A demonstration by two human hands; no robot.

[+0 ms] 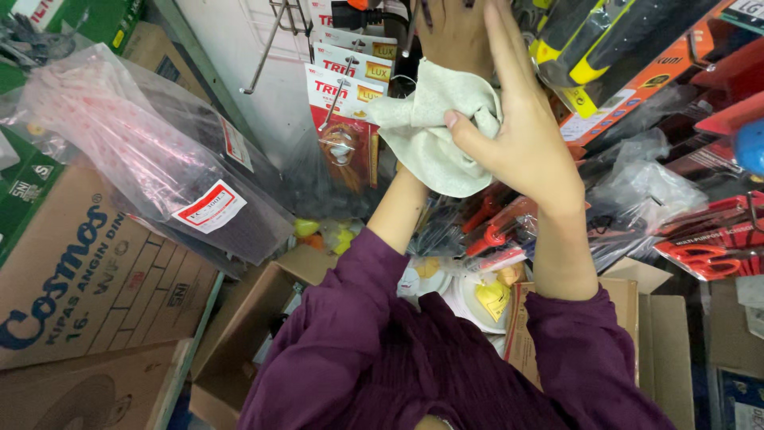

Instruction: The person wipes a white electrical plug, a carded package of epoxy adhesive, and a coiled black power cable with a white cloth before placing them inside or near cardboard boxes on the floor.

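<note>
Cloth (430, 131), pale green and crumpled, sits high in the centre of the head view, in front of a wall rack of hanging goods. Right hand (513, 131) grips the cloth: thumb pressed into its right edge, fingers extended upward behind it. Left hand (454, 32) reaches higher, above the cloth, at the top edge of the view; its back faces the camera, and whether it clasps anything cannot be told. Both forearms rise from purple sleeves (358, 342).

Carded packages (346, 95) with red and white headers hang on hooks just left of the cloth. Red-handled scissors (708, 251) in packs hang at far right. Yellow-and-black tools (593, 36) hang at upper right. Clear plastic bags (151, 151) of dark goods lean at left, over a printed cardboard box (87, 271). Open cartons (263, 318) stand below the arms.
</note>
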